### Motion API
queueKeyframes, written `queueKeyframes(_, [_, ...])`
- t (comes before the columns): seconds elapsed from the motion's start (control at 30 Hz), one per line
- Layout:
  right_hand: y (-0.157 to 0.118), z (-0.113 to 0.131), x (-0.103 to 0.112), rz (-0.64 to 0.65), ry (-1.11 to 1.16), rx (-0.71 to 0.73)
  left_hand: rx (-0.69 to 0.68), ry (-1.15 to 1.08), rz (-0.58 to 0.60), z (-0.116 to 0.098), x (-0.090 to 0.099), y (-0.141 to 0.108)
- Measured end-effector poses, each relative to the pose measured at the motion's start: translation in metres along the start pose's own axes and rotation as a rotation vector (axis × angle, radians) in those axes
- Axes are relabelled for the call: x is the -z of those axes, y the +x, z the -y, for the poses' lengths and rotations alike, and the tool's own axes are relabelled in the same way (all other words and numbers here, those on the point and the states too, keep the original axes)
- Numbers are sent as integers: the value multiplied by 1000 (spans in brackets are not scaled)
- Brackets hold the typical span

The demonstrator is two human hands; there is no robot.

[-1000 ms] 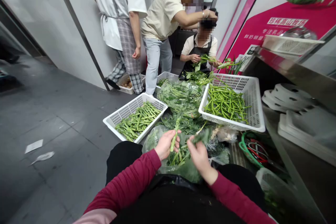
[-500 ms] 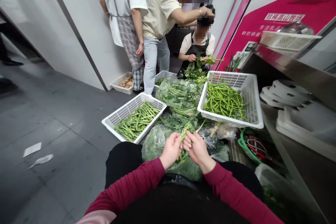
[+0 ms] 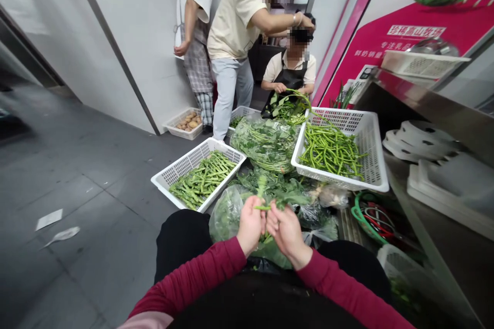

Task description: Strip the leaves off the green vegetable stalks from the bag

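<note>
My left hand (image 3: 250, 222) is closed on a green vegetable stem (image 3: 261, 186), whose blurred tip points up above the fingers. Close beside it, my right hand (image 3: 286, 230) pinches a leafy green piece (image 3: 294, 198) that spreads to the right. A short bit of stem bridges the gap between both hands. Beneath them lies a clear plastic bag (image 3: 226, 216) of greens in my lap area. Farther out, a white basket (image 3: 159, 181) on the left holds cut green stems (image 3: 204, 177). Another white basket (image 3: 372, 149) on the right holds long thin green stems (image 3: 330, 151).
Bagged leafy greens (image 3: 266, 144) lie between the baskets. A seated person (image 3: 295, 74) handles leafy stems; two others stand behind. Potatoes (image 3: 190, 122) fill a back basket. A metal table (image 3: 436, 97) borders the right, near a green-rimmed basket (image 3: 357, 211). A plastic spoon (image 3: 64, 235) lies on the floor.
The piece between my hands now shows a leafy part on the right and an upright stem on the left. The standing person at the back left has turned and bent an arm.
</note>
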State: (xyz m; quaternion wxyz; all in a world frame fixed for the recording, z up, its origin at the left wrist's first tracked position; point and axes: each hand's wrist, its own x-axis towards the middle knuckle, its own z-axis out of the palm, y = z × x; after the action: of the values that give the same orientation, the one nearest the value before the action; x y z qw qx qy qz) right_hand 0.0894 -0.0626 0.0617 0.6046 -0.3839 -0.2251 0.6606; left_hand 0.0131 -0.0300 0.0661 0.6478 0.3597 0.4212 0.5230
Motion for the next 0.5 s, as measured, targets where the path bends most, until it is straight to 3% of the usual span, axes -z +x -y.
queueKeyframes(0.1, [-7, -22, 7, 34, -208, -143, -65, -30, -144, -19, 9, 23])
queueKeyframes(0.2, [-2, -23, 19, 108, -422, -201, 32, -30, -97, -25, 29, 39])
queueKeyframes(0.27, [10, -10, 28, 73, -488, -218, 119, -38, -89, -18, 46, 40])
queueKeyframes(0.4, [63, 25, 38, -24, -609, -209, 246, -85, -170, -9, 82, 33])
queueKeyframes(0.5, [126, 48, 41, -78, -639, -148, 246, -137, -199, -24, 104, 36])
